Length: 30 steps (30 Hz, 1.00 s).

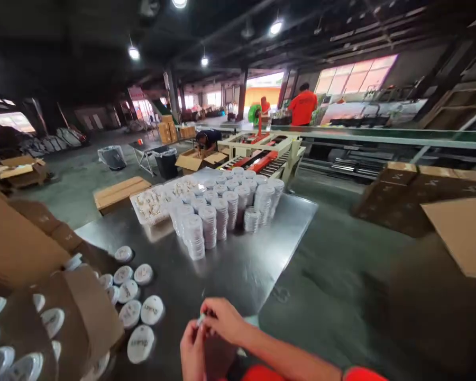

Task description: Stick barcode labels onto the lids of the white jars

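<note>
One small pale piece (200, 319) is pinched between left hand (192, 349) and right hand (224, 320); stacks of round plastic items (209, 227) stand beyond on the surface (246, 270).

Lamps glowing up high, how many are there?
4: a top-edge lamp, a left lamp, a right lamp and, between those two, a low lamp. More may be hidden.

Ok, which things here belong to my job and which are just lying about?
Likely in use:
small piece between left hand and right hand
white round stacks
printed white discs
tray of small parts

Likely just lying about:
lined black bin
flat brown box
cartons at right
</note>
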Motion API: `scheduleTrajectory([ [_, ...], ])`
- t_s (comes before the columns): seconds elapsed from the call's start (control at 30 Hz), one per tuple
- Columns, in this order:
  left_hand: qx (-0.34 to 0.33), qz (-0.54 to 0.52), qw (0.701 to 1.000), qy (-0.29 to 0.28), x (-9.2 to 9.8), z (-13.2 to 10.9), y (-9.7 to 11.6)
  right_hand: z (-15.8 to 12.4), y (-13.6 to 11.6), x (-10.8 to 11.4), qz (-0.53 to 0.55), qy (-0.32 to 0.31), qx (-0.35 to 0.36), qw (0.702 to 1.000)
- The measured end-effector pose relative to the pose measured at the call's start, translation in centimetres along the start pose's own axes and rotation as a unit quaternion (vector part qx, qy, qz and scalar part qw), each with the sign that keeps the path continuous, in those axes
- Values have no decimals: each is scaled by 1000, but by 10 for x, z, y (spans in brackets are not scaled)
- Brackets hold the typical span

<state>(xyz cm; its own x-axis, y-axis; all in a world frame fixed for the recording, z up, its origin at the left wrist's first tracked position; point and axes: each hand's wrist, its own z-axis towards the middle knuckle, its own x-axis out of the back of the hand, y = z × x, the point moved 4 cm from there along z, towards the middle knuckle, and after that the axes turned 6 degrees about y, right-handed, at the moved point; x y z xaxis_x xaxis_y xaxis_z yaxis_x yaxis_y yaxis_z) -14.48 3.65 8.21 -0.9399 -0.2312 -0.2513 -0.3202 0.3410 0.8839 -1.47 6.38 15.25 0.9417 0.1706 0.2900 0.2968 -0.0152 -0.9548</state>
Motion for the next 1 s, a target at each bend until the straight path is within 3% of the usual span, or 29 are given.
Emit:
scheduleTrajectory([
  [0.07,-27,0,999,27,-12,-13,-2,-7,12,7,39,-16,-22,999],
  [0.13,-26,3,1000,16,-29,-19,-2,-11,28,22,106,-4,-48,993],
  [0.23,11,-6,1000,5,-51,-18,-5,-17,60,67,104,131,-50,985],
  [0.33,76,-8,996,-46,-70,-20,-17,-33,103,118,64,255,-86,961],
  [0.43,165,31,978,-122,-87,-31,-35,-57,147,156,42,338,-123,932],
  [0.53,257,107,942,-185,-102,-49,-56,-83,182,171,16,371,-165,914],
  [0.63,284,178,919,-210,-110,-64,-71,-106,207,159,-6,353,-229,907],
  [0.73,276,222,906,-232,-110,-78,-86,-132,221,130,-41,323,-256,910],
  [0.87,284,296,874,-260,-91,-102,-111,-181,235,80,-100,294,-300,902],
  [1.0,230,374,840,-319,-72,-128,-121,-234,256,36,-48,296,-353,886],
])
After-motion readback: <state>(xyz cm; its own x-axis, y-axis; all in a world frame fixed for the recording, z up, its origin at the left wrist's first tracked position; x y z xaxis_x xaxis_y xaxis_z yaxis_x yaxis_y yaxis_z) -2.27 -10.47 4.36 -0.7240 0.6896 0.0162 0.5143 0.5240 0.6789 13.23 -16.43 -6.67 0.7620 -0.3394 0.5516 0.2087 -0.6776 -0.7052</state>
